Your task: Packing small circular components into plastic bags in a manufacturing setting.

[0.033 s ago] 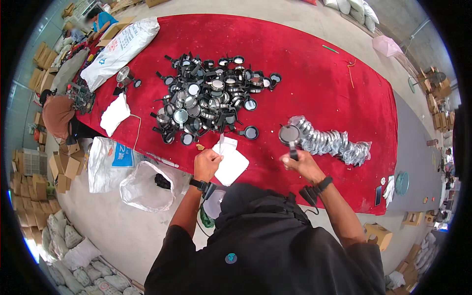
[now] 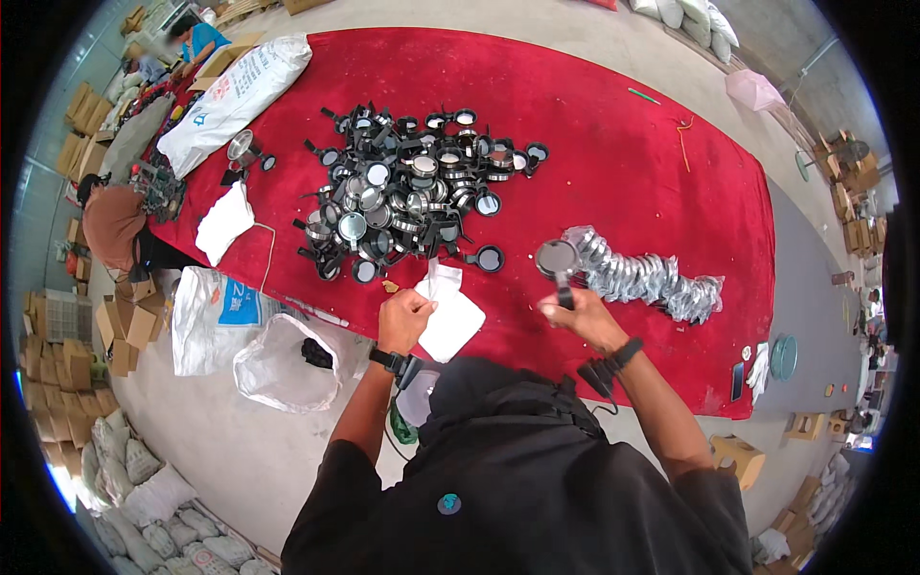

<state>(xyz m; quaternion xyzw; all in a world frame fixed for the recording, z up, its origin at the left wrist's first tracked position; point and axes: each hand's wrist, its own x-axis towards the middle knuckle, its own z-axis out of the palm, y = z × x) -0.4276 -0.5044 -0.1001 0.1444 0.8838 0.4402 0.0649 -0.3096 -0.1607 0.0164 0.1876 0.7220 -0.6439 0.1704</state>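
Note:
My right hand (image 2: 586,321) is closed round the black handle of a round, silver-rimmed piece (image 2: 557,257), its disc pointing away from me. Just beyond that hand lies a row of similar round pieces wrapped in clear plastic (image 2: 652,278). My left hand (image 2: 404,321) has its fingers pinched together at the left edge of a flat white stack of thin sheets or bags (image 2: 452,326); what lies between the fingertips is too small to make out. Farther off, a large heap of loose round pieces with black handles (image 2: 402,196) covers the table's middle left.
A red cloth (image 2: 623,182) covers the table. At the left are a white sack (image 2: 240,101), a white cloth-like bundle (image 2: 225,222) and a metal vessel (image 2: 242,148). An open white bag (image 2: 287,364) stands on the floor. A phone (image 2: 737,380) lies near the right edge. Two people sit at left.
My right hand has shifted slightly left with the round piece, which is a little blurred. My left hand is almost unmoved.

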